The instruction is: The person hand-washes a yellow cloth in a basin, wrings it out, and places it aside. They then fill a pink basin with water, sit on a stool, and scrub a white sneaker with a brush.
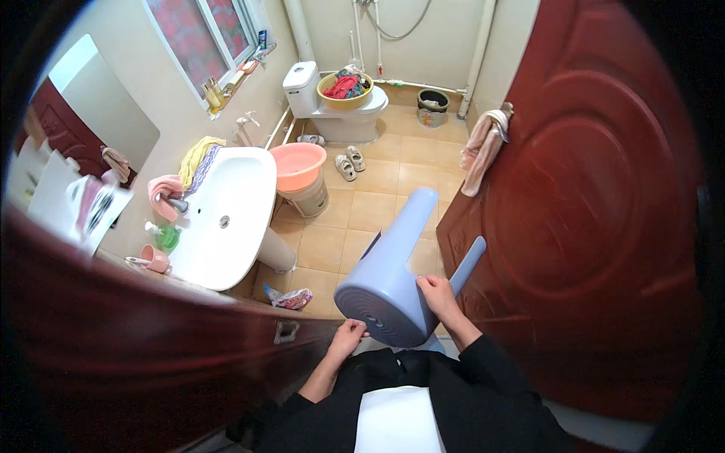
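Observation:
A blue plastic stool point(385, 277) with a round ribbed seat is tipped on its side in front of my body, its seat towards me and its legs pointing away into the bathroom. My right hand point(438, 294) grips the stool between two of its legs, on the right side. At the lower left edge of the seat is my left hand point(348, 336), fingers bent close together; whether it holds the rim cannot be told. Part of the stool's underside and legs is hidden behind its body.
A dark red door point(566, 198) with a pink towel point(484, 147) stands on the right. A white washbasin point(238, 192), a pink basin point(297, 164) on a bucket and a plastic packet point(289, 297) are at left. Shoes point(350, 163) lie before the toilet point(345, 124), which bears a yellow basin point(345, 103) of clothes.

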`<action>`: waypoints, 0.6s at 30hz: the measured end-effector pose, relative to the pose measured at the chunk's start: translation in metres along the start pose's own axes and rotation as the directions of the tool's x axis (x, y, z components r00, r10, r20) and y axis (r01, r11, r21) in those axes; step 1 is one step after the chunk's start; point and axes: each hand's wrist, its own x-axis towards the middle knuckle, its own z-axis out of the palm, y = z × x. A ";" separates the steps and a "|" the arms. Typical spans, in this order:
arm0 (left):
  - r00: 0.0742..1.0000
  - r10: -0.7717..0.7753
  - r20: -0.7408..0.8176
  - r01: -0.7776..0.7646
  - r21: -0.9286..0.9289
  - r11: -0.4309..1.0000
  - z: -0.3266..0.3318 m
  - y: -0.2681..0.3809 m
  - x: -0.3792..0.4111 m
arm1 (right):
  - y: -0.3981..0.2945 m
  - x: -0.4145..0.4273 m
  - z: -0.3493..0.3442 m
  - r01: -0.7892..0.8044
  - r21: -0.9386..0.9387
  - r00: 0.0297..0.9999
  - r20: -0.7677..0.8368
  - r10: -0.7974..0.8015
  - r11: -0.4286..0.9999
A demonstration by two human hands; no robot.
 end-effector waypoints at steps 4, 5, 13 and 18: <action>0.997 -0.023 -0.068 0.016 -0.099 0.995 -0.011 0.025 0.065 | 0.010 0.103 0.017 -0.061 0.130 0.991 0.126 0.044 0.990; 0.995 -0.009 -0.101 -0.003 -0.117 0.993 -0.010 0.029 0.082 | 0.001 0.129 0.019 -0.051 0.117 0.990 0.140 0.035 0.992; 0.961 -0.090 -0.260 0.007 -0.306 0.952 0.005 0.119 0.170 | -0.033 0.294 0.041 -0.062 -0.035 0.961 0.267 0.069 0.997; 0.957 -0.163 -0.241 0.071 -0.351 0.934 0.008 0.132 0.224 | -0.022 0.384 0.057 -0.103 -0.049 0.960 0.257 0.112 0.994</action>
